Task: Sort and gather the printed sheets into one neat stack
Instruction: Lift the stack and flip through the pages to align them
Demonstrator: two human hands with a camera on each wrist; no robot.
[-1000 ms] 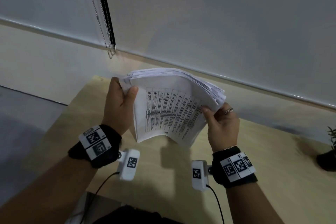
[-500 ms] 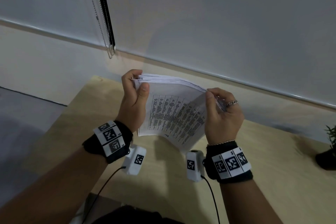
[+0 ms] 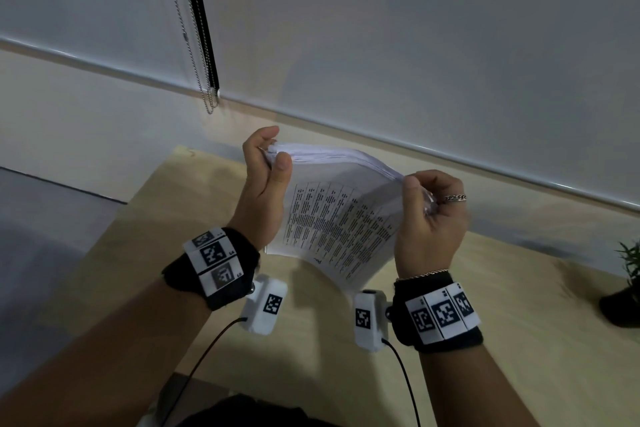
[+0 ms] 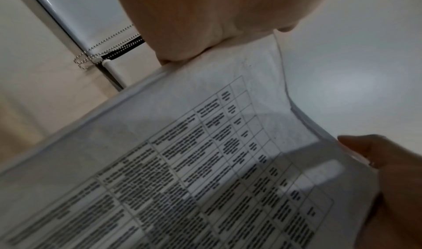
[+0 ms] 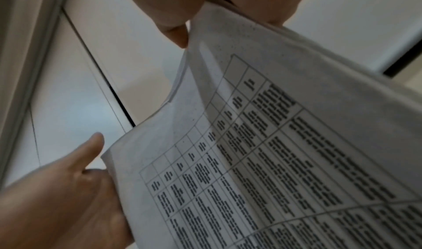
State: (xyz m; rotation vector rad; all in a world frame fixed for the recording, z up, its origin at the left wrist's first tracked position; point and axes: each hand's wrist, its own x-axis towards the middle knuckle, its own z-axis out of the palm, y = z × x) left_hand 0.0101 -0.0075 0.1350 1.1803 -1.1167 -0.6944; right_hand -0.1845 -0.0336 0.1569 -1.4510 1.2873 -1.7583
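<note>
A stack of printed sheets with a table of text on the near page is held upright above the wooden table. My left hand grips its upper left corner, thumb on the front page and fingers curled behind. My right hand grips the upper right corner the same way. The stack sags in a curve between the two hands. In the left wrist view the printed page fills the frame under my thumb. In the right wrist view the sheets hang from my thumb, and the left hand holds the far edge.
A small potted plant stands at the table's right edge. Behind the table is a wall with a roller blind and its bead chain. A dark object lies at the table's near edge.
Both hands have moved up to the top corners of the stack and drawn closer together. The fanned, uneven top edges have closed into a tighter bundle.
</note>
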